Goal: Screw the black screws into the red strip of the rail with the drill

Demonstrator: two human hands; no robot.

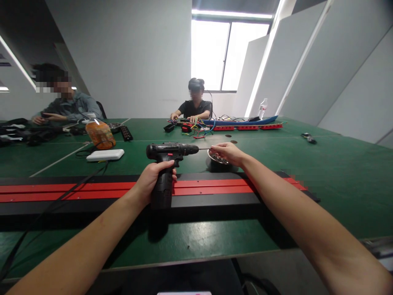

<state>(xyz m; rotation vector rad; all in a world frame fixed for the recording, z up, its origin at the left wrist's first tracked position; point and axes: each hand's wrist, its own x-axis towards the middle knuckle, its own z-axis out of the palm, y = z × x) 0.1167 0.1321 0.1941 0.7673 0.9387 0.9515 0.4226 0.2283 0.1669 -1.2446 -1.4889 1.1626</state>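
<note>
My left hand (153,176) grips the handle of a black cordless drill (168,150), held upright above a long red and black strip (92,190) that lies across the green table (337,172). The drill's bit points right toward a small metal bowl (211,157) of screws. My right hand (229,152) rests over that bowl, fingertips down in it near the bit's tip. Whether it holds a screw is hidden.
A white flat box (105,155) and an orange bottle (100,133) stand at the left, with black cables near them. Two other people sit at the far side, one by red strips and coloured wires (245,127). A water bottle (262,108) stands at the back right.
</note>
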